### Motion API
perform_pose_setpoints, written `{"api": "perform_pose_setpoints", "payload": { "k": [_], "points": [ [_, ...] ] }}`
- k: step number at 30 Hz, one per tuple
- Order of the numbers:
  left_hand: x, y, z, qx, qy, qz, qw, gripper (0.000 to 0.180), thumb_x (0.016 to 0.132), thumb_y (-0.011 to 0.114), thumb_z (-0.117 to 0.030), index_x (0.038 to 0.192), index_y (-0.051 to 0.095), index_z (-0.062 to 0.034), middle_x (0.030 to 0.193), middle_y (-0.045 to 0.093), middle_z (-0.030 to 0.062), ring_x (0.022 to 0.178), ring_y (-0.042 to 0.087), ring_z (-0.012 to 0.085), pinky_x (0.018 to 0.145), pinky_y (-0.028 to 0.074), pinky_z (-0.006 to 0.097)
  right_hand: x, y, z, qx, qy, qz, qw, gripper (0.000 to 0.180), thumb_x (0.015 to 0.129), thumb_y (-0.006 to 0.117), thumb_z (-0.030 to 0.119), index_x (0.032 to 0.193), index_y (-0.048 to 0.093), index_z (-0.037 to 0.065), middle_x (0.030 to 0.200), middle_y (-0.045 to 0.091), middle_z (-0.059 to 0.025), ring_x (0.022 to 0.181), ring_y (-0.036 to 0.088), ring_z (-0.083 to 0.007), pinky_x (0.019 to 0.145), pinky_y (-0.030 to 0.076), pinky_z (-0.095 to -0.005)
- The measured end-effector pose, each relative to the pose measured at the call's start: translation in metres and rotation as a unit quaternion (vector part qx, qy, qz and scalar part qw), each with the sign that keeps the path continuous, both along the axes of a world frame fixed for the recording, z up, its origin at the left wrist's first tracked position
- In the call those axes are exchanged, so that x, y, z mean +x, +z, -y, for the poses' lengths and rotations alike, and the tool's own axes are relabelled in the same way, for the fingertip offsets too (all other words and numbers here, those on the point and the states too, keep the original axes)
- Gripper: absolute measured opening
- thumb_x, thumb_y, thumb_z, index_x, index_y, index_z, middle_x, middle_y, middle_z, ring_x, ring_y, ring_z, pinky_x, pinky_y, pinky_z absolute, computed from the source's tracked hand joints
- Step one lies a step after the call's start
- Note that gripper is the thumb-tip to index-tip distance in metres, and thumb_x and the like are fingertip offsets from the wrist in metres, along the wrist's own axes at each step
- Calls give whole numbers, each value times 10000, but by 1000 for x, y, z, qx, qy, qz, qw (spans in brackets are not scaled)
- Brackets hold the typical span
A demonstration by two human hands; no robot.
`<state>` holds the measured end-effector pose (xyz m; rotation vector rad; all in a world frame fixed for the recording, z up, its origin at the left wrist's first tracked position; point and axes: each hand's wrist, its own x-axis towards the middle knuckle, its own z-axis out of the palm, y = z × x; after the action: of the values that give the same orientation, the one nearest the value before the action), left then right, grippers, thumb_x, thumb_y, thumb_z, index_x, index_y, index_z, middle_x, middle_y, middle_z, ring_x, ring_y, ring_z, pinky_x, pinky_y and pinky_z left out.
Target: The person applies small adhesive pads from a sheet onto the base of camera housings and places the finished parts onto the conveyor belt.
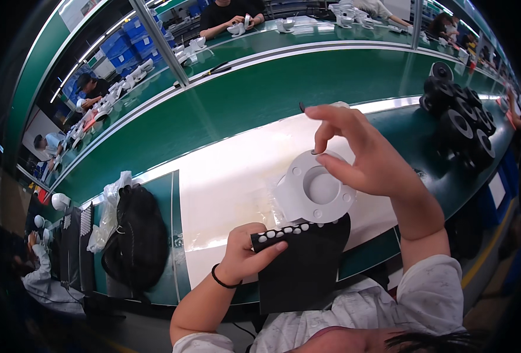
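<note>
A white round plastic part (314,189) with a sunken centre and small holes around its rim lies on a white sheet (225,182) on the bench. My right hand (366,156) hovers over it, thumb and forefinger pinched at the rim's far edge, apparently on a tiny piece too small to make out. My left hand (243,254) grips the edge of a black sheet (302,259) that carries a row of small white round pads along its top edge, just below the white part.
A black bag (132,238) and clear plastic wrap (112,197) lie at left. Black round parts (463,120) are stacked at right. A green conveyor (260,94) runs behind. Other people work at benches beyond and at far left.
</note>
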<state>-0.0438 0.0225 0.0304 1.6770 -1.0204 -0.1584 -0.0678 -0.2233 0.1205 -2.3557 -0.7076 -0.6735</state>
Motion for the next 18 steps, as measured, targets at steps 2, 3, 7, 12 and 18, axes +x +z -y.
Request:
{"api": "perform_pose_setpoints", "payload": {
  "k": [2,3,7,12,18],
  "points": [
    [-1,2,2,1,-3,4,1000,313,693,676,-58,523,415,-29,483,369,43,433,370,163,419,262,295,4,-5,-4,87,39,-15,995,559,750,551,10,1247,331,139,820,526,-34,853,461,-218,871,285,-374],
    [-1,2,1,0,-3,8,1000,308,692,676,-59,525,419,-30,483,368,43,432,370,166,419,264,297,5,-7,-8,87,42,-16,995,559,750,551,10,1247,331,139,820,526,-34,853,461,-218,871,285,-374],
    [-2,4,1,0,-4,8,1000,306,689,678,-61,527,421,-32,482,364,43,431,369,174,419,264,300,8,-14,-16,126,85,-106,983,552,755,522,3,1256,329,132,826,535,-55,887,435,-233,889,281,-382],
    [-1,0,0,-5,-3,3,1000,300,693,654,-51,525,408,-23,487,351,30,433,338,141,426,226,291,5,-8,-14,82,85,-166,979,574,748,520,10,1276,328,126,838,548,-57,897,443,-242,901,285,-372],
    [-2,1,1,-7,-7,-1,1000,294,694,653,-47,527,412,-22,489,360,32,435,345,139,429,231,288,3,-7,-19,101,84,-187,974,618,747,503,-69,1306,280,74,879,444,-66,861,482,-148,854,416,-315]
  ]
}}
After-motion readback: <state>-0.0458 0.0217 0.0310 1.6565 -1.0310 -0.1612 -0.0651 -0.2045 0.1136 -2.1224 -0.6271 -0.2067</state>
